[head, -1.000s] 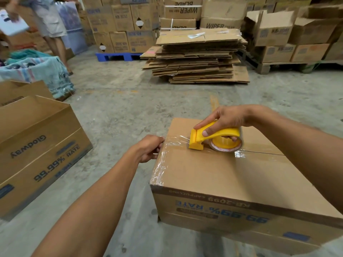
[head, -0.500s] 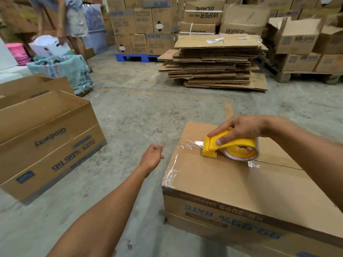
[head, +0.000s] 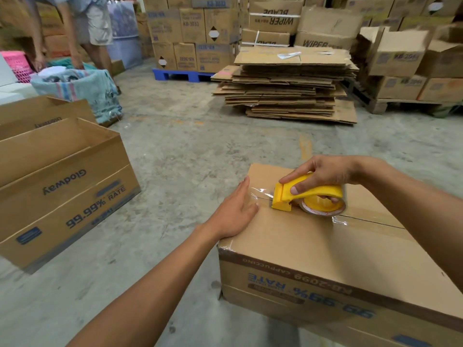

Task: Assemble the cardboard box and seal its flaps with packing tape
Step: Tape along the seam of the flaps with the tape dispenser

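Note:
A closed cardboard box (head: pixel 313 249) sits on the concrete floor at lower right, with clear tape along its top centre seam. My right hand (head: pixel 323 172) grips a yellow tape dispenser (head: pixel 307 194) that rests on the seam near the box's left end. The tape roll (head: pixel 323 209) sits inside the dispenser. My left hand (head: pixel 236 211) lies flat with straight fingers on the box's top left edge, pressing the tape end just left of the dispenser.
An open box (head: pixel 62 186) stands on the floor to the left. A stack of flattened cardboard (head: pixel 288 88) lies ahead. Stacked boxes on a blue pallet (head: pixel 180 75) line the back. A person (head: pixel 75 28) bends over a sack (head: pixel 77 88) at far left.
My left hand left the box's side, hung free off the corner, then came down flat on the top left edge. The dispenser and my right hand stayed near the seam's left end.

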